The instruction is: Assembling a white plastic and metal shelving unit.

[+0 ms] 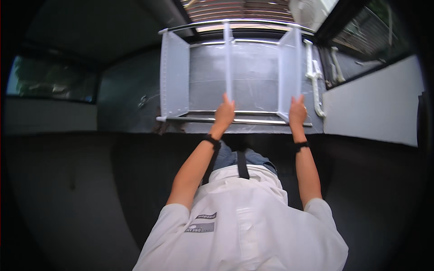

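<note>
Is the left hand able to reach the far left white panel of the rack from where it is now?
Probably yes. The left hand grips the middle panel, and the left panel stands beside it on the same rack, with only open space and the metal rail between. Nothing visible blocks a sideways move.

One small rectangular grey label [199, 227] with pale lettering was noted on the white shirt [253, 226]; no packages, signs or screens were seen.
</note>
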